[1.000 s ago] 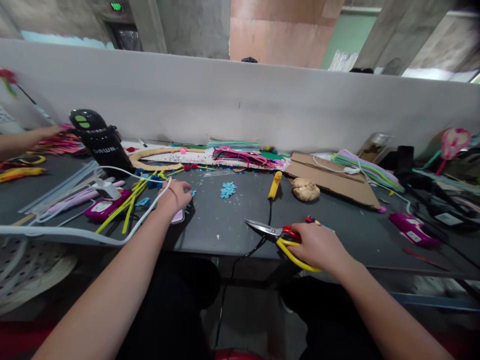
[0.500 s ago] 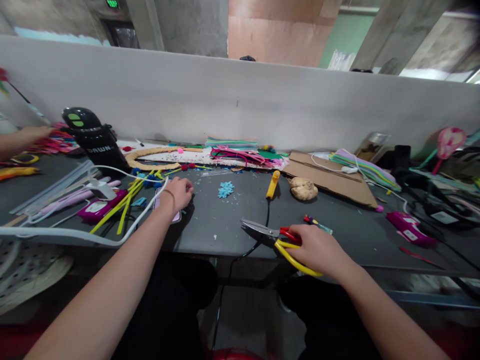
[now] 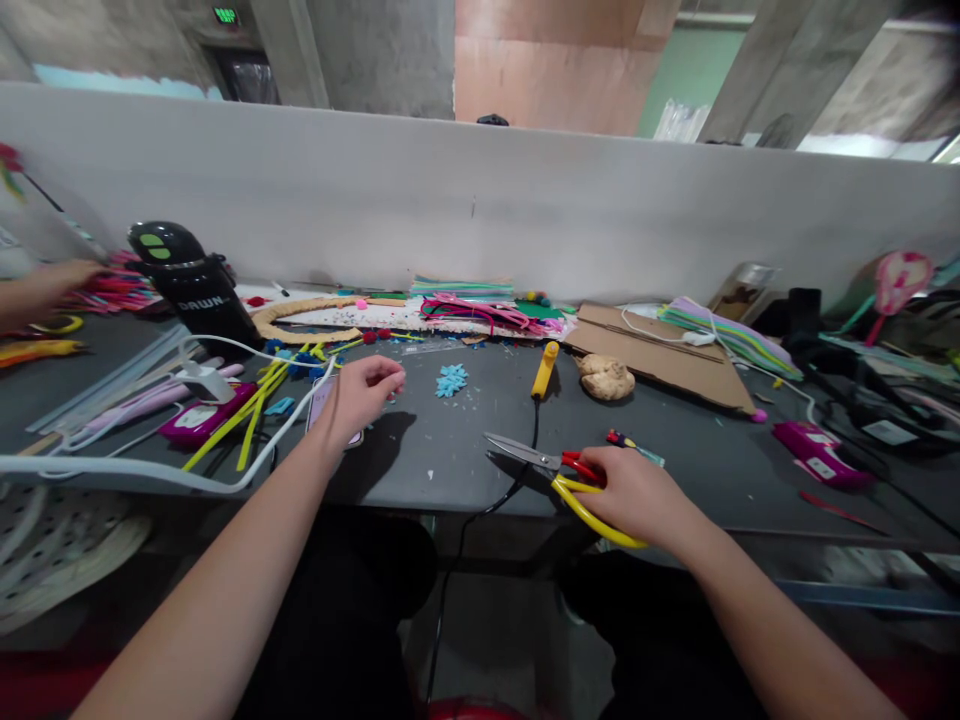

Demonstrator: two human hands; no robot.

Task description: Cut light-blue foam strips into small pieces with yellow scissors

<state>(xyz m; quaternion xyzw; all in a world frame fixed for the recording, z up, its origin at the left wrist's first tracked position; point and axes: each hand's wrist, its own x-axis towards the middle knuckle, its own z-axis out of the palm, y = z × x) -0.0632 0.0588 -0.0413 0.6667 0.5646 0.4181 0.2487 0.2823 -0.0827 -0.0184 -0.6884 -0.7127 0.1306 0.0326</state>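
My right hand [image 3: 637, 492] is wrapped around the red and yellow handles of a pair of scissors [image 3: 529, 453]; the closed-looking blades point left over the table's front part. Over a phone [image 3: 318, 398] that it partly covers, my left hand [image 3: 365, 392] is raised with thumb and fingers pinched together. Whatever those fingertips hold, if anything, is too small to name. Just right of them lies a small heap of light blue cut pieces [image 3: 451, 380]. A yellow glue gun [image 3: 546, 370] with a black cord lies farther right, beside a tan, lumpy object [image 3: 606, 377].
A black bottle [image 3: 199, 295] stands at the left, near yellow strips [image 3: 251, 410], a purple device [image 3: 202, 415] and a white cable [image 3: 225, 483]. Cardboard [image 3: 660, 355] lies back right. Another person's hand [image 3: 56, 285] reaches in at far left. A low partition [image 3: 480, 210] closes the back.
My left hand has moved slightly right and lifted off the phone area, its fingers now pinched toward the blue pieces. The right hand with the scissors has barely shifted.
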